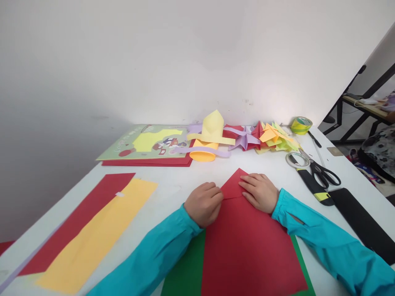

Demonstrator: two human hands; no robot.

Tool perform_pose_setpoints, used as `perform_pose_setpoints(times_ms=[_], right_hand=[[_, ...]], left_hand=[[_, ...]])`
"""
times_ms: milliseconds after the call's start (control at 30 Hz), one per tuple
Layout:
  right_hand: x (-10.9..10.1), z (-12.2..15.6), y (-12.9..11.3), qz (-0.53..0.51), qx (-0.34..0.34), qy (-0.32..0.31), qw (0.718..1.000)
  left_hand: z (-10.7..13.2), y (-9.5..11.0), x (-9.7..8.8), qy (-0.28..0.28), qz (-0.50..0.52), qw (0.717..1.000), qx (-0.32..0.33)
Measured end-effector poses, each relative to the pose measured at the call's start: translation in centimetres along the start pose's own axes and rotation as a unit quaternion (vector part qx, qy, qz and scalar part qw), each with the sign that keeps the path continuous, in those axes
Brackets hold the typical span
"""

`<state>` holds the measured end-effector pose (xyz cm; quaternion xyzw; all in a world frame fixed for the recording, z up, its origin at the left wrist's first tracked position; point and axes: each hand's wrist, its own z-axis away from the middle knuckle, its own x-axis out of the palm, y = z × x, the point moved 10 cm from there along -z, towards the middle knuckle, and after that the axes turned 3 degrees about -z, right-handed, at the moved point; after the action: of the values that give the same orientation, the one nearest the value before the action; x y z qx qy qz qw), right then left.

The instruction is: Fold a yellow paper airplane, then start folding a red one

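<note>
A red paper sheet (pixel 247 246) lies on the white table (pixel 173 185), over a green sheet (pixel 182 275). Its far corner is folded back into a small triangle. My left hand (pixel 203 203) rests at the left of that fold with its fingers curled, fingertips pressing the crease. My right hand (pixel 259 191) lies flat on the right side of the folded corner, fingers stretched out and together. Both arms wear turquoise sleeves.
Red and yellow paper strips (pixel 92 230) lie at the left. A picture book (pixel 145 144) and folded paper shapes (pixel 247 137) line the wall. Scissors (pixel 324 174), a tape ring (pixel 297 159), a green tape roll (pixel 301 124) and a black case (pixel 361 222) sit at the right.
</note>
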<state>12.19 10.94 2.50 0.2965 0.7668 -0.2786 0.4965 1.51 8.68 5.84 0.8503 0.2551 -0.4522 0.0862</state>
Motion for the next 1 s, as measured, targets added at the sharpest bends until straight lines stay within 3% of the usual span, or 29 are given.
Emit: perform_pose_setpoints(times_ms=[133, 267, 500, 700, 1000], right_hand=[[0.1, 0.1, 0.1, -0.003, 0.005, 0.005, 1.0], [-0.1, -0.3, 0.9, 0.045, 0.038, 0.008, 0.998], [0.5, -2.5, 3.5, 0.11, 0.138, -0.052, 0.983], [0.9, -2.6, 4.0, 0.112, 0.133, -0.071, 0.982], [0.1, -0.1, 4.6, 0.125, 0.124, -0.041, 0.984]], left_hand=[[-2.5, 1.6, 3.0, -0.041, -0.008, 0.999, -0.003], [-3.5, 2.3, 4.5, -0.051, -0.018, 0.998, -0.01], [-3.0, 2.2, 4.4, -0.056, -0.032, 0.997, -0.035], [-3.0, 2.2, 4.5, -0.056, -0.041, 0.997, -0.043], [-2.9, 2.2, 4.4, -0.044, -0.038, 0.998, -0.036]])
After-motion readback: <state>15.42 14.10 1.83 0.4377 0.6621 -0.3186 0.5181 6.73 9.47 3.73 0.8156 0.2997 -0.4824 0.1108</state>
